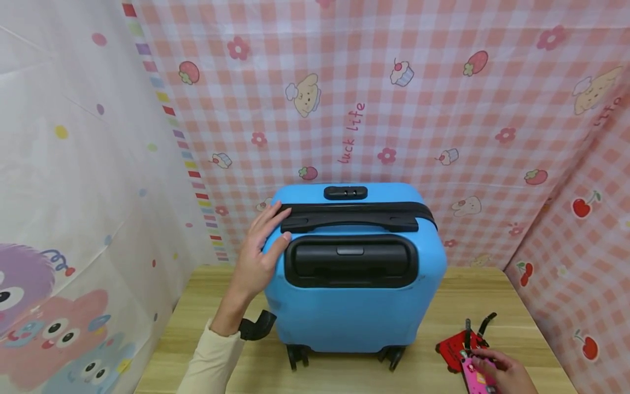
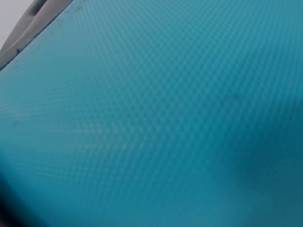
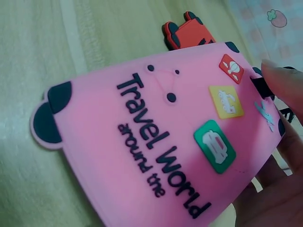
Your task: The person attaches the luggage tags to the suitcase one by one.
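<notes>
A light blue suitcase (image 1: pixel 346 320) stands upright on its wheels, with a black carry handle and a black telescopic handle recess on the side toward me. My left hand (image 1: pixel 256 257) rests on its upper left corner, fingers straight; the left wrist view shows only the blue textured shell (image 2: pixel 156 109). At the lower right, my right hand (image 1: pixel 507 375) pinches a pink luggage tag (image 3: pixel 165 137) by its strap end. Raised lettering "Travel around the World" and small stickers show on the tag. Beside it a red luggage tag (image 1: pixel 450 353) lies on the table.
The wooden table (image 1: pixel 197 323) carries the suitcase and the red tag. Behind it hangs a pink checked cloth (image 1: pixel 344 109), with a white patterned cloth (image 1: pixel 98 164) at the left and another checked cloth (image 1: pixel 595 262) at the right.
</notes>
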The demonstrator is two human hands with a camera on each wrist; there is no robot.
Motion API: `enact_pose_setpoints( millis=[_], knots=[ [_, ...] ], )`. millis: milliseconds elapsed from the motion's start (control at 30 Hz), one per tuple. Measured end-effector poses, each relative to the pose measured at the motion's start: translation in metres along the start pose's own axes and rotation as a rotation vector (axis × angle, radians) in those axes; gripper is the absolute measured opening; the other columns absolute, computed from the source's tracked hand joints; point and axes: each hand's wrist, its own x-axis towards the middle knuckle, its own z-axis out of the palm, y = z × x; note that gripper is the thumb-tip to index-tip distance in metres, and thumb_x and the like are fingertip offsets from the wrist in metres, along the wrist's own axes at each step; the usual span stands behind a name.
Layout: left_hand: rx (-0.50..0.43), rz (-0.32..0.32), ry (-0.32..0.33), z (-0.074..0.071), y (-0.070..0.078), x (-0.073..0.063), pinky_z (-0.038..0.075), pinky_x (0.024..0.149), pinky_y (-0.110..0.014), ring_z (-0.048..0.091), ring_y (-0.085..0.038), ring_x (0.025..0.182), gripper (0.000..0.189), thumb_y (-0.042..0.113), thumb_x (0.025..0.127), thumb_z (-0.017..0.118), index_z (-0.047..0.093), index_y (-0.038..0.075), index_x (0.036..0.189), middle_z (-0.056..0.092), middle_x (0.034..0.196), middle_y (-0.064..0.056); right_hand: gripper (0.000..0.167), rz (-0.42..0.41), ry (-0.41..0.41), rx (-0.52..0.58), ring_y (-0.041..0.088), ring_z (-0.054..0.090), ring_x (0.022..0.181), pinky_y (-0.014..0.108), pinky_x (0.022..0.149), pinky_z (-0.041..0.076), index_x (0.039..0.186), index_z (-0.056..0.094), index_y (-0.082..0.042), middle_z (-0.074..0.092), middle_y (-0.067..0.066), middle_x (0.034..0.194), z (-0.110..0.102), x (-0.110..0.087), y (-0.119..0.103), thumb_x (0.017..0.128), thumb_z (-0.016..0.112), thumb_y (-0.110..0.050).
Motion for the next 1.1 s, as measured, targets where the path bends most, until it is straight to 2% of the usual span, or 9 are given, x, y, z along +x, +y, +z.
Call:
enact_pose_setpoints(
  millis=[200, 333, 500, 600, 733, 867, 1100],
  knots=[
    [-0.012, 0.003, -0.003, 0.000, -0.002, 0.000, 0.015, 0.119, -0.059, 0.018, -0.020, 0.151, 0.043, 0.022, 0.101, 0.055, 0.053, 0.018, 0.144, 0.034, 0.159, 0.000, 0.037, -0.012, -0.012, -0.025, 0.014, 0.064, 0.080, 0.031, 0.064, 0.054, 0.113, 0.074, -0.007, 0.072, -0.002, 0.095, -0.003, 0.006, -0.002, 0.086, 0.078, -0.032],
    [-0.014, 0.000, -0.004, 0.000, -0.001, 0.000, 0.016, 0.119, -0.058, 0.018, -0.019, 0.150, 0.043, 0.023, 0.101, 0.055, 0.053, 0.019, 0.144, 0.033, 0.159, 0.002, 0.046, -0.018, -0.009, -0.037, 0.011, 0.061, 0.082, 0.028, 0.067, 0.051, 0.112, 0.075, -0.007, 0.072, -0.005, 0.098, -0.005, 0.008, -0.003, 0.080, 0.081, -0.040],
    [-0.016, -0.003, -0.007, 0.001, -0.001, 0.000, 0.016, 0.119, -0.058, 0.018, -0.019, 0.151, 0.043, 0.024, 0.101, 0.055, 0.053, 0.020, 0.144, 0.034, 0.159, 0.002, 0.049, 0.014, -0.006, 0.003, 0.014, 0.055, 0.078, 0.030, 0.063, 0.048, 0.111, 0.076, -0.011, 0.071, -0.006, 0.098, -0.004, 0.004, -0.007, 0.077, 0.082, -0.045],
    [-0.017, -0.001, -0.006, 0.001, -0.002, 0.000, 0.015, 0.119, -0.059, 0.018, -0.020, 0.151, 0.043, 0.023, 0.101, 0.055, 0.054, 0.019, 0.144, 0.034, 0.159, 0.001, 0.047, 0.027, 0.004, 0.019, 0.018, 0.055, 0.073, 0.033, 0.060, 0.047, 0.112, 0.076, -0.013, 0.070, -0.005, 0.097, -0.004, 0.001, -0.012, 0.078, 0.081, -0.045],
    [-0.022, 0.006, -0.001, 0.001, -0.001, 0.001, 0.015, 0.119, -0.059, 0.018, -0.019, 0.151, 0.043, 0.023, 0.101, 0.055, 0.054, 0.019, 0.144, 0.034, 0.159, 0.001, 0.048, 0.021, 0.015, 0.042, 0.023, 0.059, 0.069, 0.036, 0.059, 0.051, 0.113, 0.075, -0.011, 0.068, -0.002, 0.090, -0.004, -0.002, -0.021, 0.080, 0.080, -0.044],
    [-0.022, 0.008, -0.008, 0.000, -0.001, 0.001, 0.015, 0.118, -0.060, 0.017, -0.020, 0.151, 0.044, 0.023, 0.101, 0.055, 0.053, 0.018, 0.144, 0.034, 0.160, 0.001, 0.054, -0.005, 0.015, 0.032, 0.022, 0.062, 0.071, 0.037, 0.062, 0.054, 0.116, 0.073, -0.008, 0.070, -0.001, 0.089, -0.006, -0.003, -0.030, 0.080, 0.079, -0.048],
    [-0.034, 0.011, -0.017, -0.001, -0.002, 0.001, 0.014, 0.118, -0.061, 0.017, -0.025, 0.151, 0.044, 0.022, 0.101, 0.055, 0.053, 0.017, 0.144, 0.033, 0.160, -0.001, 0.045, -0.143, -0.003, -0.005, 0.004, 0.063, 0.085, 0.029, 0.072, 0.055, 0.128, 0.065, -0.003, 0.068, -0.018, 0.102, -0.013, -0.011, -0.053, 0.096, 0.065, -0.035]
  ],
)
